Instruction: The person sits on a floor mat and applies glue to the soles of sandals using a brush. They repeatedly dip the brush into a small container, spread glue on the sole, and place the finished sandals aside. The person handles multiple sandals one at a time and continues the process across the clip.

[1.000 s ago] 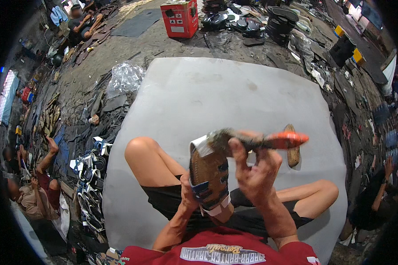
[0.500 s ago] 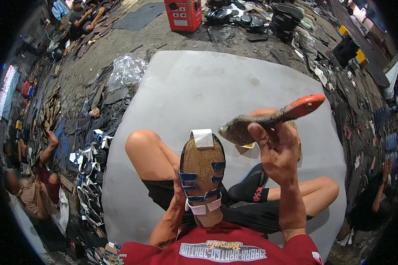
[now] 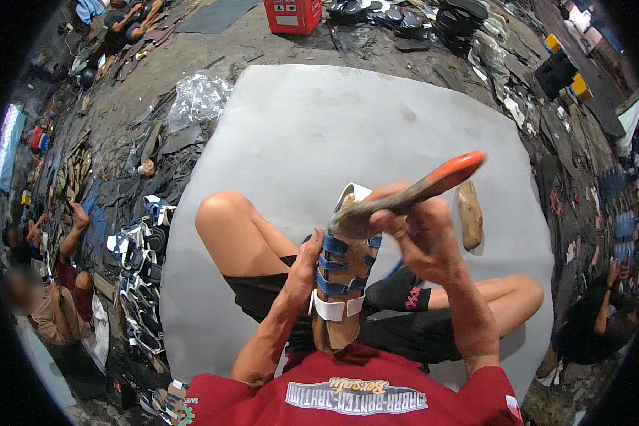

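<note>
the brown sandal piece [image 3: 343, 274] sits just below the middle of the view, running lengthwise from six to twelve, with blue straps [image 3: 331, 285] across it and a white band [image 3: 330, 310] toward six. looks like it's fitted on a wooden form, so i'd guess it's stiff and solid with a bit of weight, while the straps are soft and bendy. doesn't look slippery or fragile to me. i'd grip the flanks at nine and three and leave the white loop [image 3: 359, 192] at twelve alone, it probably flexes.

left hand [image 3: 302, 273] is wrapped around the nine o'clock side, thumb up high. right hand [image 3: 426, 241] is at two, fingers closed around a dark tool with an orange handle end [image 3: 458, 170]. its head overlaps the sandal's top, can't tell if they touch. tool's likely light and rigid, best held mid-length.

further out at two, a loose wooden form [image 3: 470, 219] lies on the grey mat [image 3: 298, 128]. sandal pile [image 3: 143, 280] is way off at nine.
</note>
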The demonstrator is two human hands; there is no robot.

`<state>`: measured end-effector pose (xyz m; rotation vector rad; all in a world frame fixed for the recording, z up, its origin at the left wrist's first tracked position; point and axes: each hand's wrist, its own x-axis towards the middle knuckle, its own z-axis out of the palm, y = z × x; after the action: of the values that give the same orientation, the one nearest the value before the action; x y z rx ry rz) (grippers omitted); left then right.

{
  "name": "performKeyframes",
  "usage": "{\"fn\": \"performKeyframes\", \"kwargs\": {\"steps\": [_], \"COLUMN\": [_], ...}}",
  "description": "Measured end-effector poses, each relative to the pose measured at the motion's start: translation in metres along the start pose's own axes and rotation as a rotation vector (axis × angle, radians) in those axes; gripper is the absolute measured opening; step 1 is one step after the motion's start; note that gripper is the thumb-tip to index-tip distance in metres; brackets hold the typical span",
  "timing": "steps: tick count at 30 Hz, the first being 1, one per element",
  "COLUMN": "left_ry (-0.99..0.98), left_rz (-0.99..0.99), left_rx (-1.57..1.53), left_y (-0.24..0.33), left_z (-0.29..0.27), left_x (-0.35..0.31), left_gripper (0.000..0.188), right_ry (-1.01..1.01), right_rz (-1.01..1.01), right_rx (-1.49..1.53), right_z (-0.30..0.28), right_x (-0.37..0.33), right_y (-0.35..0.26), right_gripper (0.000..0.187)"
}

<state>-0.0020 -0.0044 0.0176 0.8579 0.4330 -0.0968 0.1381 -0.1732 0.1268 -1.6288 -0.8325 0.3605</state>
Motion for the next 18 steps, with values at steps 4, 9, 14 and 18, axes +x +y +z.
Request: {"fn": "performKeyframes", "kwargs": {"steps": [4,9,14,18], "left_ry": [-0.061,-0.167,-0.054,-0.053], "left_rz": [-0.027,0.089,-0.027,0.078], "left_rx": [-0.084,-0.401,-0.147,0.082], "left_y": [0.01,0.012,0.003,0.008], "left_z": [0.001,-0.011,-0.001,0.002], "left_x": [0.002,-0.008,-0.002,0.0], "left_gripper": [0.075,0.079,0.078,0.075], "right_ry": [-0.067,-0.118,0.072,-0.142], "right_rz": [-0.165,0.066,-0.029,-0.078], "right_rx": [-0.209,-0.377,-0.095,-0.043], "right_z": [-0.005,-0.044,-0.013,0.012], "right_x": [0.003,-0.017,0.015,0.024], "right_y": [0.016,0.015,0.019,0.008], "right_gripper": [0.022,0.022,0.023,0.016]}}
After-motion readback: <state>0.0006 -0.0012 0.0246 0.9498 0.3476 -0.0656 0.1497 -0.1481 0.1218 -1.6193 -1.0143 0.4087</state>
